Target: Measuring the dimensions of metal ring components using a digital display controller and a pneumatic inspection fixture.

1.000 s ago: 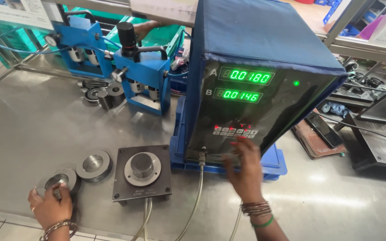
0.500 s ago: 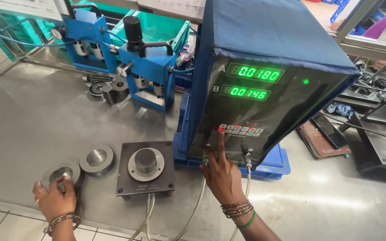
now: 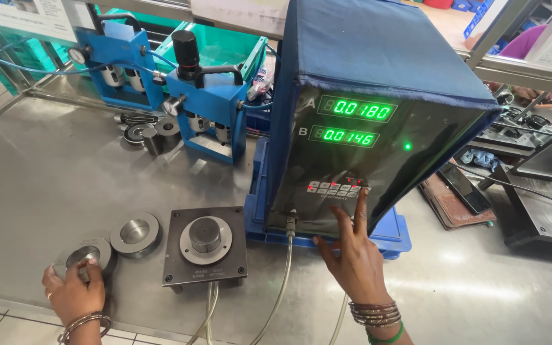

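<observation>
My right hand reaches up to the dark gauge box, its index fingertip on the small button panel below two green number displays. My left hand rests on a steel ring at the near left of the metal table, fingers curled over its near rim. A second steel ring lies just right of it. Beside that stands a square dark base with a round steel plug; hoses run from its front edge.
The gauge box stands on a blue tray with a cable leaving its bottom. Blue air-regulator units and small steel parts sit at the back, with a green crate behind. Dark trays and a brown wallet lie right.
My right hand has risen from the box's lower edge to the button panel and now presses it with one finger. The left hand stays on the ring. The view has shifted closer.
</observation>
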